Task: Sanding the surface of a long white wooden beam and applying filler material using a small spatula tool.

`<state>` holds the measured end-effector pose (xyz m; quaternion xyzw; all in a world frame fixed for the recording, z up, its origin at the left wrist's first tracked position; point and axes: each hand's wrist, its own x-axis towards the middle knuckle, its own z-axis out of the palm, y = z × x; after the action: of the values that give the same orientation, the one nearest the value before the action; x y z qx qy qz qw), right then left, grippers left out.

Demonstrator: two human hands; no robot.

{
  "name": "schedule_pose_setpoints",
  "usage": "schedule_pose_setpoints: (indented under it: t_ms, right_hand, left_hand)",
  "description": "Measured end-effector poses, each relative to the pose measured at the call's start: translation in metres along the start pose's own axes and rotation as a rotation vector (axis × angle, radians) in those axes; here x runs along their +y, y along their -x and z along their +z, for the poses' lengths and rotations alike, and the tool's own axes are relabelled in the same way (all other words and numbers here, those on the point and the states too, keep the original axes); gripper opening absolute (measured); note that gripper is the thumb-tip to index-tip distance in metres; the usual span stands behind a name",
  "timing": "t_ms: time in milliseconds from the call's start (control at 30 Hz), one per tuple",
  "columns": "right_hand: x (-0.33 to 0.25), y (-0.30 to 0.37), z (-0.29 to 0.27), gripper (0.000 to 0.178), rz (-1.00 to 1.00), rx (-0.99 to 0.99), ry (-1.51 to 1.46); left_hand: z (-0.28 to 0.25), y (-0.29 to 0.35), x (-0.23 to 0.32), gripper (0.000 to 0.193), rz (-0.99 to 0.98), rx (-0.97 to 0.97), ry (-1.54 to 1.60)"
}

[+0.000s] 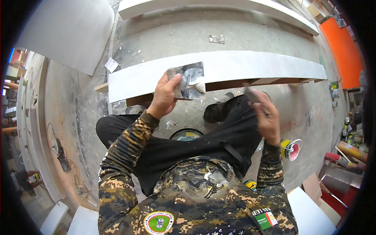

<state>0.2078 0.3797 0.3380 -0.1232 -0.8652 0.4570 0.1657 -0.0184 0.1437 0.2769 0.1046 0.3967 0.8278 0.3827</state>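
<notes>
My left hand (164, 96) grips a thin square filler plate (190, 94) by its left edge, thumb on top. The plate's dark face is smeared grey, and a lump of white filler (199, 85) sits by its right edge. Off to the right, my right hand (268, 117) is closed on a small dark flat piece (250, 94), blurred, so its exact kind is unclear. It is over my right knee, apart from the plate. Beyond both hands lies a long white board (250, 64), its near side showing a brown underside. The plate overlaps the board's near edge in view.
Another long white board (219, 4) lies farther off, with a large white panel (70, 31) at far left. Between my legs stands a bucket (187, 134). A yellow paint can (291, 150) with pink inside is at right. An orange panel (342, 55) stands far right.
</notes>
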Motion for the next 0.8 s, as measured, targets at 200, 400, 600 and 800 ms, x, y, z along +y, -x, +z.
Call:
schedule_pose_setpoints:
  t_ms: [200, 400, 600, 800]
  right_hand:
    - [-0.052, -0.070, 0.073, 0.053, -0.339, -0.207, 0.290]
    - [-0.050, -0.087, 0.139, 0.057, -0.539, -0.145, 0.572]
    - [-0.016, -0.104, 0.115, 0.048, -0.155, -0.392, 0.558]
    - [0.055, -0.142, 0.082, 0.032, 0.150, -0.142, 1.161]
  left_hand:
    - [-0.026, -0.015, 0.014, 0.029, 0.179, 0.045, -0.111]
    - [-0.039, -0.025, 0.012, 0.022, 0.286, 0.117, -0.446]
    - [-0.058, -0.038, 0.088, 0.023, 0.615, 0.355, -0.532]
    - [-0.092, -0.050, 0.114, 0.028, 0.522, 0.267, -0.029]
